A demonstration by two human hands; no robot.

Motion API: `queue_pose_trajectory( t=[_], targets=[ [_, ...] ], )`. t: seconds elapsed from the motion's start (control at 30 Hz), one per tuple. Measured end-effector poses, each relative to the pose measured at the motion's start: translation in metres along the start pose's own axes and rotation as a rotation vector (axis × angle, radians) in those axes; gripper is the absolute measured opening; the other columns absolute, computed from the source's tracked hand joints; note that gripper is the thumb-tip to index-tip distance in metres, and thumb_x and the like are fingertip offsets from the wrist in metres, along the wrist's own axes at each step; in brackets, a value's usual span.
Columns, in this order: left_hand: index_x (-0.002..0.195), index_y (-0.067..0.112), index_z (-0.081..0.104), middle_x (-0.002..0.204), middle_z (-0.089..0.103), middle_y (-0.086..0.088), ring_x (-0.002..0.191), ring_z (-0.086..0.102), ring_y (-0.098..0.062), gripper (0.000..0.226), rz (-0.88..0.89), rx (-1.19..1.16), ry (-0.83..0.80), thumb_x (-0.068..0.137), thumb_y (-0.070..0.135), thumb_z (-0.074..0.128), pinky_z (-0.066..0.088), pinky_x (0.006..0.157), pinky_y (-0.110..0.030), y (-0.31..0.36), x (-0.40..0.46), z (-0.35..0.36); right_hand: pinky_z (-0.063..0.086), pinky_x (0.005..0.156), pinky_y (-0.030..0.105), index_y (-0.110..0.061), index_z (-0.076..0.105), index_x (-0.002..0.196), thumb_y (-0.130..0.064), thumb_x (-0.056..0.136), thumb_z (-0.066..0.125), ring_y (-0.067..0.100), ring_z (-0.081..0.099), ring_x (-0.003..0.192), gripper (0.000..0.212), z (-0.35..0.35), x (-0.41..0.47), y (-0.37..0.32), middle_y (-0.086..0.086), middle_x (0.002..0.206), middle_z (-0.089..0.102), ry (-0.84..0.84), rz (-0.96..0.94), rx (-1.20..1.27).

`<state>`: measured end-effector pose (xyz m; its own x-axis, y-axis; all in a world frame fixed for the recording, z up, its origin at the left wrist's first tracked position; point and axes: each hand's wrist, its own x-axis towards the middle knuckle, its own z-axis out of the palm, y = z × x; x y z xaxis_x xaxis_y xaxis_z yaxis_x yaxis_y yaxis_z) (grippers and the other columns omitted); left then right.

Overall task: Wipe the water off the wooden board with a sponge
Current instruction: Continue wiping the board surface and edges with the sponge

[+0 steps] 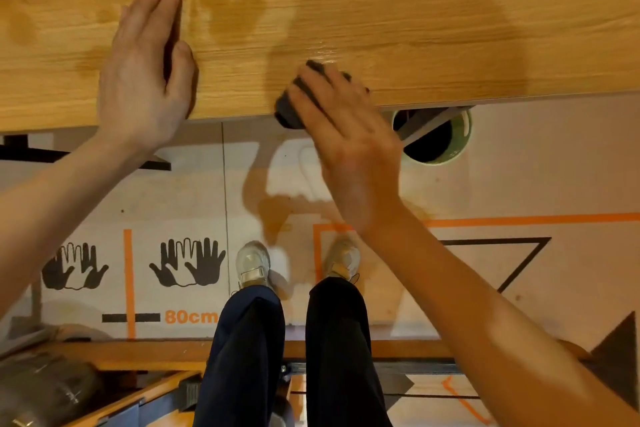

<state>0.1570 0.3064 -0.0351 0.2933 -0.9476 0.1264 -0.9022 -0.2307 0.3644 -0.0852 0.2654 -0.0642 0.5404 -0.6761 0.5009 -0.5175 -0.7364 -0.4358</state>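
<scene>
My right hand (349, 139) grips the dark sponge (294, 107) at the wooden board (415, 28)'s near edge; wet patches (235, 17) lie beyond, up-left, beside my flat left hand (145, 80).

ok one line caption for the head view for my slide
Right hand grips a dark sponge at the wet wooden board's near edge while the left hand lies flat on it.

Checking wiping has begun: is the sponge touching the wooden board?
Touching. The head view shows the right hand pressing the dark sponge onto the wooden board's near edge.
</scene>
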Motion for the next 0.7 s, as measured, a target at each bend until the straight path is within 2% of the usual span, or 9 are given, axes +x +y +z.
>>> queue_pose_trajectory(
  t=[0.1, 0.17, 0.27, 0.37, 0.43, 0.57, 0.7],
  targets=[
    [0.158, 0.004, 0.030, 0.166, 0.027, -0.014, 0.155, 0.021, -0.027, 0.053, -0.007, -0.011, -0.007, 0.109, 0.023, 0.032, 0.018, 0.127, -0.047, 0.000, 0.000, -0.002, 0.039, 0.110, 0.052, 0.000, 0.059, 0.130, 0.009, 0.090, 0.055, 0.036, 0.050, 0.130, 0.041, 0.012, 0.011, -0.014, 0.018, 0.137, 0.056, -0.138, -0.101, 0.101],
    [0.158, 0.004, 0.030, 0.166, 0.026, -0.013, 0.155, 0.020, -0.027, 0.053, -0.009, -0.028, -0.014, 0.109, 0.024, 0.033, 0.019, 0.127, -0.048, -0.001, 0.000, -0.002, 0.039, 0.110, 0.049, -0.005, 0.058, 0.132, 0.010, 0.086, 0.062, 0.032, 0.049, 0.131, 0.048, -0.011, 0.006, 0.017, 0.014, 0.139, 0.055, -0.178, -0.130, 0.050],
    [0.158, 0.004, 0.031, 0.166, 0.026, -0.013, 0.155, 0.021, -0.027, 0.053, -0.005, -0.040, -0.019, 0.109, 0.026, 0.033, 0.020, 0.126, -0.047, -0.002, 0.000, -0.001, 0.038, 0.109, 0.052, -0.004, 0.055, 0.134, 0.004, 0.092, 0.061, 0.032, 0.046, 0.134, 0.043, -0.071, -0.020, 0.080, 0.017, 0.141, 0.051, -0.140, 0.015, -0.064],
    [0.158, 0.006, 0.031, 0.167, 0.025, -0.010, 0.156, 0.019, -0.024, 0.054, -0.032, -0.037, -0.011, 0.108, 0.027, 0.034, 0.018, 0.127, -0.044, -0.002, 0.000, -0.001, 0.028, 0.115, 0.055, 0.000, 0.045, 0.140, -0.007, 0.099, 0.055, 0.034, 0.035, 0.141, 0.043, -0.106, -0.033, 0.106, 0.021, 0.148, 0.041, -0.162, 0.206, -0.100],
    [0.158, 0.006, 0.030, 0.167, 0.024, -0.009, 0.156, 0.018, -0.023, 0.056, -0.026, -0.038, -0.018, 0.108, 0.029, 0.033, 0.017, 0.127, -0.044, -0.002, 0.001, -0.001, 0.023, 0.119, 0.052, 0.001, 0.044, 0.141, -0.010, 0.101, 0.053, 0.034, 0.031, 0.143, 0.043, -0.094, -0.029, 0.094, 0.020, 0.149, 0.039, -0.158, 0.236, -0.079],
    [0.158, 0.005, 0.030, 0.168, 0.023, -0.009, 0.156, 0.018, -0.023, 0.057, -0.029, -0.030, -0.018, 0.108, 0.032, 0.032, 0.017, 0.127, -0.044, -0.003, 0.001, -0.001, 0.030, 0.114, 0.055, -0.001, 0.051, 0.137, -0.005, 0.095, 0.061, 0.038, 0.039, 0.138, 0.043, -0.034, -0.008, 0.022, 0.020, 0.145, 0.046, -0.103, 0.149, -0.131],
    [0.159, 0.003, 0.026, 0.168, 0.020, -0.013, 0.157, 0.014, -0.026, 0.058, 0.018, -0.012, -0.050, 0.109, 0.032, 0.031, 0.009, 0.129, -0.040, -0.005, 0.001, -0.002, 0.027, 0.117, 0.046, -0.006, 0.052, 0.137, -0.001, 0.089, 0.067, 0.035, 0.041, 0.137, 0.051, 0.015, 0.014, -0.043, 0.016, 0.146, 0.047, -0.162, 0.043, -0.134]
  ],
)
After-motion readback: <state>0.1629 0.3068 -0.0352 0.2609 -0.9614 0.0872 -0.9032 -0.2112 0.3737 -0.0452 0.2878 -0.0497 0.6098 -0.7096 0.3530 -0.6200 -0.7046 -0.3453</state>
